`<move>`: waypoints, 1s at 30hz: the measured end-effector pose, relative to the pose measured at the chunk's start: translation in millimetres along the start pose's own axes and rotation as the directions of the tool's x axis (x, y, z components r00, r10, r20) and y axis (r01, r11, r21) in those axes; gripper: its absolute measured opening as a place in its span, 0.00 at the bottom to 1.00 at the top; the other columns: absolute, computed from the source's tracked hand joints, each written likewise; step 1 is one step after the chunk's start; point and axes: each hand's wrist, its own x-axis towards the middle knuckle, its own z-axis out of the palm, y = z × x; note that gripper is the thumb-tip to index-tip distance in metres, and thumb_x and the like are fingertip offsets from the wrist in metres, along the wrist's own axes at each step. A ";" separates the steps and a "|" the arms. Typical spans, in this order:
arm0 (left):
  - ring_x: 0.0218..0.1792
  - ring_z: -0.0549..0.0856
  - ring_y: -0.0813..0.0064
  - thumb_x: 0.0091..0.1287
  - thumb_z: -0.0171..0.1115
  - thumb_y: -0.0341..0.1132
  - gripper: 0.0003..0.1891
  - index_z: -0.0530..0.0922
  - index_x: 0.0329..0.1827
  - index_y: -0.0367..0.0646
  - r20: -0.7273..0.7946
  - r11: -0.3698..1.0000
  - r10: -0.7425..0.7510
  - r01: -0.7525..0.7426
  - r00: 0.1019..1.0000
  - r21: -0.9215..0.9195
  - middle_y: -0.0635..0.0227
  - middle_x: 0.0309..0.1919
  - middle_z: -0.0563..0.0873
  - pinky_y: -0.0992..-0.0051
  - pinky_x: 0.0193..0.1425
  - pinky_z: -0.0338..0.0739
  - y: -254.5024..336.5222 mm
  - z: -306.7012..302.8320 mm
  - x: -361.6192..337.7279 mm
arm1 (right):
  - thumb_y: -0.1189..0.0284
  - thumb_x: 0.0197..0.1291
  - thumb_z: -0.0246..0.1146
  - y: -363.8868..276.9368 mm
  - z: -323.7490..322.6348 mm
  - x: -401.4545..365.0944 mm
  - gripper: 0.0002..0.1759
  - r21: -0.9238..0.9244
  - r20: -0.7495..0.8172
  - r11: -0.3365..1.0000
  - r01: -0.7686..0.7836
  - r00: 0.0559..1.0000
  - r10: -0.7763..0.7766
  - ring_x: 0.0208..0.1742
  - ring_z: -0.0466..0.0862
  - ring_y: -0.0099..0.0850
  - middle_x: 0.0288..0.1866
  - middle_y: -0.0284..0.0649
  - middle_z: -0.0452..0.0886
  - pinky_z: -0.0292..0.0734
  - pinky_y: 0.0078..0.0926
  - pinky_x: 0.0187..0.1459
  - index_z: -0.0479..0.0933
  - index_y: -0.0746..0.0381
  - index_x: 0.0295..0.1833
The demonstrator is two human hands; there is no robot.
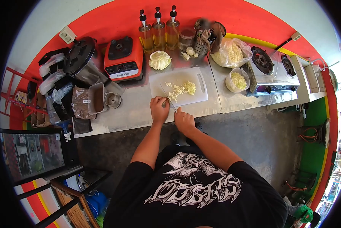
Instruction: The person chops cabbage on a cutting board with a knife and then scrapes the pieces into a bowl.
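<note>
My right hand (184,121) grips a knife (168,97), its blade slanting up and to the left over the white cutting board (178,76). Closed at the board's lower left edge, beside the blade, is my left hand (159,109); what lies under its fingers is hidden. Finely chopped cabbage (189,88) lies on the board, with paler pieces to the left by the blade. Just behind the board sits a cut cabbage head (159,60).
A red blender base (123,59) and a steel pot (85,60) stand left. Pump bottles (159,35) line the back, near garlic (190,52). To the right are a bag of shredded cabbage (232,53), a tub of shredded cabbage (237,80) and a gas stove (273,72).
</note>
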 end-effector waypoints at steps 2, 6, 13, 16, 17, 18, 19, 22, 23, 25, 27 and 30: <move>0.45 0.80 0.61 0.59 0.70 0.29 0.05 0.87 0.38 0.45 -0.009 1.000 0.001 -0.001 1.000 0.005 0.69 0.37 0.82 0.63 0.55 0.73 -1.2 -1.4 -0.4 | 0.58 0.76 0.53 1.2 2.2 5.9 0.18 -0.016 -0.001 1.000 0.008 1.000 -0.008 0.40 0.90 0.55 0.37 0.56 0.88 0.84 0.51 0.46 0.71 0.65 0.48; 0.44 0.81 0.59 0.59 0.67 0.28 0.06 0.87 0.38 0.44 0.008 1.000 0.024 -0.024 1.000 -0.009 0.67 0.37 0.84 0.62 0.54 0.74 3.6 -5.6 0.7 | 0.58 0.76 0.53 1.3 -8.7 25.0 0.19 -0.050 -0.051 0.996 0.080 0.995 -0.082 0.40 0.90 0.55 0.37 0.56 0.88 0.85 0.51 0.46 0.71 0.65 0.50; 0.44 0.82 0.58 0.58 0.67 0.28 0.05 0.86 0.37 0.43 0.000 0.999 -0.020 0.020 1.000 -0.037 0.64 0.36 0.86 0.62 0.53 0.75 1.4 -2.8 3.0 | 0.59 0.77 0.53 -7.0 -11.4 0.5 0.18 -0.071 0.071 0.997 -0.004 0.997 0.009 0.44 0.90 0.52 0.40 0.52 0.89 0.85 0.46 0.48 0.72 0.65 0.51; 0.43 0.82 0.58 0.58 0.68 0.27 0.04 0.85 0.35 0.42 -0.008 1.000 0.005 -0.005 1.000 -0.023 0.64 0.35 0.86 0.62 0.51 0.75 -0.3 -3.1 2.8 | 0.59 0.76 0.54 -5.1 -13.6 11.5 0.17 -0.070 0.073 0.997 0.013 0.997 -0.008 0.45 0.90 0.51 0.39 0.52 0.89 0.85 0.46 0.48 0.72 0.65 0.50; 0.43 0.82 0.58 0.58 0.68 0.27 0.04 0.85 0.35 0.42 -0.003 1.000 0.009 -0.009 1.000 -0.023 0.64 0.35 0.86 0.62 0.51 0.75 -0.3 -3.4 2.4 | 0.59 0.76 0.54 -4.4 -14.8 17.6 0.17 -0.065 0.071 0.998 0.009 0.997 -0.004 0.45 0.90 0.51 0.39 0.52 0.89 0.85 0.46 0.48 0.72 0.65 0.50; 0.42 0.82 0.58 0.58 0.68 0.27 0.03 0.85 0.34 0.42 -0.009 1.000 0.010 -0.010 1.000 -0.026 0.65 0.35 0.85 0.63 0.51 0.75 -0.2 -3.3 2.1 | 0.59 0.76 0.53 -3.4 -17.0 24.8 0.18 -0.033 0.072 0.999 0.027 0.997 -0.025 0.45 0.90 0.53 0.40 0.55 0.88 0.84 0.49 0.48 0.71 0.65 0.51; 0.42 0.82 0.58 0.58 0.68 0.26 0.03 0.85 0.34 0.42 -0.016 1.000 0.012 -0.013 1.000 -0.029 0.65 0.35 0.85 0.63 0.50 0.75 -0.1 -3.0 2.9 | 0.58 0.77 0.52 -2.8 -18.4 29.0 0.19 -0.002 0.071 0.999 0.046 0.996 -0.046 0.45 0.89 0.54 0.40 0.58 0.87 0.83 0.52 0.48 0.70 0.65 0.51; 0.41 0.82 0.58 0.58 0.69 0.27 0.03 0.85 0.34 0.42 -0.004 0.999 0.022 -0.022 1.000 -0.031 0.65 0.34 0.85 0.62 0.49 0.75 -0.5 -3.7 4.8 | 0.58 0.76 0.53 -4.1 -16.2 27.0 0.18 -0.049 0.014 0.996 0.076 0.997 -0.075 0.45 0.89 0.54 0.40 0.57 0.87 0.83 0.53 0.48 0.70 0.64 0.50; 0.41 0.82 0.58 0.58 0.69 0.27 0.03 0.85 0.34 0.42 -0.002 0.999 0.023 -0.023 1.000 -0.031 0.65 0.34 0.85 0.62 0.49 0.75 -0.7 -3.3 4.6 | 0.58 0.76 0.53 -4.9 -13.4 22.7 0.18 -0.047 0.013 0.996 0.074 0.997 -0.073 0.45 0.89 0.54 0.40 0.57 0.87 0.83 0.53 0.48 0.70 0.64 0.50; 0.41 0.82 0.58 0.57 0.69 0.26 0.04 0.85 0.34 0.42 -0.025 0.999 0.001 -0.002 1.000 -0.044 0.65 0.34 0.85 0.62 0.49 0.75 0.1 -2.7 4.1 | 0.57 0.76 0.53 -7.2 -8.1 11.6 0.18 -0.018 0.040 1.000 0.006 0.999 -0.006 0.45 0.89 0.53 0.39 0.56 0.87 0.83 0.52 0.48 0.70 0.64 0.49; 0.40 0.82 0.58 0.57 0.69 0.26 0.04 0.85 0.35 0.42 -0.025 0.999 0.007 -0.008 1.000 -0.035 0.65 0.34 0.85 0.62 0.49 0.75 -1.3 -1.8 5.4 | 0.57 0.76 0.53 -8.1 -5.1 5.6 0.18 -0.006 0.052 1.000 -0.017 0.998 0.017 0.45 0.89 0.53 0.39 0.56 0.87 0.83 0.52 0.48 0.70 0.64 0.49; 0.40 0.82 0.58 0.58 0.69 0.26 0.04 0.85 0.35 0.42 -0.017 0.999 0.001 -0.002 1.000 -0.040 0.64 0.33 0.85 0.62 0.49 0.75 -3.9 -1.2 5.6 | 0.58 0.76 0.53 -9.4 -4.1 9.1 0.18 -0.023 0.062 1.000 -0.021 0.998 0.022 0.44 0.90 0.50 0.39 0.54 0.88 0.84 0.49 0.47 0.70 0.64 0.49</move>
